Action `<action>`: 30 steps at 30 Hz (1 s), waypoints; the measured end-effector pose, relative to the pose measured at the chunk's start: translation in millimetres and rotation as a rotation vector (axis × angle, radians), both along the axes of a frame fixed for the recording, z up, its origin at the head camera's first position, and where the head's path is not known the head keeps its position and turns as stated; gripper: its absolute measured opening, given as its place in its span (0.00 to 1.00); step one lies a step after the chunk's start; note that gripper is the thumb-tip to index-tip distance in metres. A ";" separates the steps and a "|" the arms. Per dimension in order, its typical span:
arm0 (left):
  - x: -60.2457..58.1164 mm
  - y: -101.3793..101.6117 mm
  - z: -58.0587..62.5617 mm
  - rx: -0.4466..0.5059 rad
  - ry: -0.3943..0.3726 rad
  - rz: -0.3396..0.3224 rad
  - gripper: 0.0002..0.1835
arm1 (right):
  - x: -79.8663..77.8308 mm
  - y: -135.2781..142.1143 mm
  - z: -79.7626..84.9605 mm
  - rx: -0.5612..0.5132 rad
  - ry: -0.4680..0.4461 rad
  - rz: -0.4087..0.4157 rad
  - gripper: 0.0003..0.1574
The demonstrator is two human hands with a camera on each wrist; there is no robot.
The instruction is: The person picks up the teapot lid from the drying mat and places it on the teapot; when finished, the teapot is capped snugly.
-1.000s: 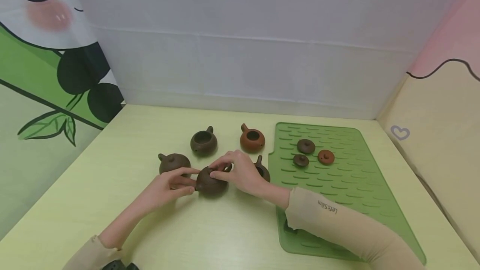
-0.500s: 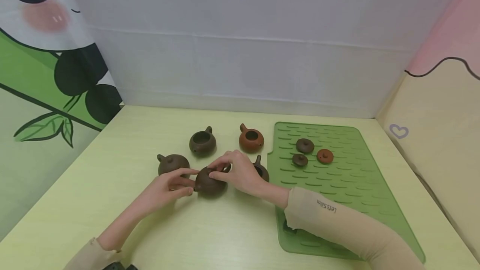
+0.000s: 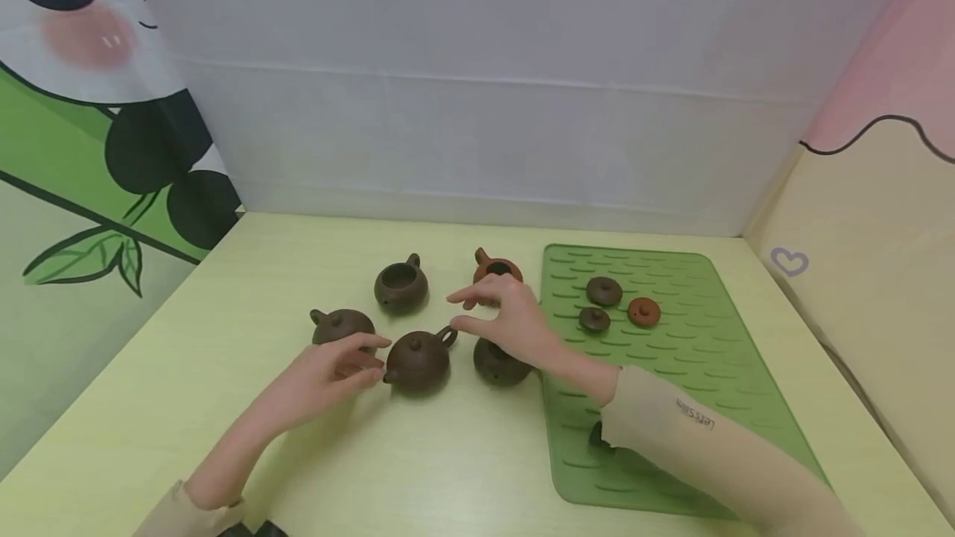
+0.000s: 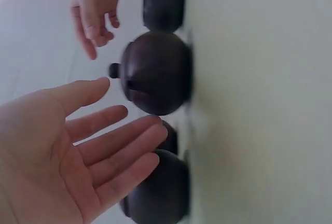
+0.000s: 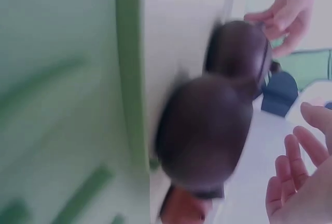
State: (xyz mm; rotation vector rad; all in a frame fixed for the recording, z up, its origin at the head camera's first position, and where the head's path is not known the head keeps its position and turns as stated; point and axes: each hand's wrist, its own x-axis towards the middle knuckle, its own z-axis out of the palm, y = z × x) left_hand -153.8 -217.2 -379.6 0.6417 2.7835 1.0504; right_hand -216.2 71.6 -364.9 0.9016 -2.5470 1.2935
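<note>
A dark brown lidded teapot [image 3: 419, 365] stands upright in the middle of the table. My left hand [image 3: 317, 379] is at its spout side, fingers loosely extended; in the left wrist view the palm faces it and grips nothing. Partly behind that hand stands another dark lidded teapot [image 3: 339, 323]. My right hand [image 3: 515, 323] hovers over a lidless dark teapot [image 3: 501, 367], thumb and fingers apart, nothing between them. Its fingers partly cover a lidless reddish teapot [image 3: 481, 273]. In the right wrist view the dark teapot bodies [image 5: 207, 130] are blurred.
Another lidless dark teapot [image 3: 401, 297] sits farther back. At right lies a green mat [image 3: 686, 355] with two dark lids [image 3: 604, 291] and a reddish lid [image 3: 644, 312]. A small dark thing [image 3: 597, 436] shows partly under the right sleeve. A pale curtain [image 3: 477, 147] hangs behind.
My right hand has let go of the middle teapot's lid knob and moved right and up. The lid stays on that teapot. My left hand is nearly still.
</note>
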 end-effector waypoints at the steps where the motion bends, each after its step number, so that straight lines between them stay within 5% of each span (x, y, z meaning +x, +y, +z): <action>1: 1.4 2.0 4.8 -0.028 0.028 0.012 0.20 | -1.7 5.0 1.2 -0.014 -0.015 -0.008 0.16; 6: 5.4 15.3 24.7 -0.112 0.191 0.085 0.16 | -8.3 32.2 6.9 -0.060 -0.069 -0.099 0.15; 11: 0.8 33.3 34.3 -0.068 0.295 0.080 0.18 | -13.6 58.0 10.1 -0.079 -0.061 -0.209 0.16; 21: -20.1 68.0 28.0 0.014 0.323 -0.093 0.29 | -22.7 99.7 11.9 -0.127 -0.052 -0.304 0.21; 30: -40.8 91.1 17.9 0.006 0.188 -0.188 0.33 | -25.7 122.6 12.2 -0.174 0.000 -0.374 0.20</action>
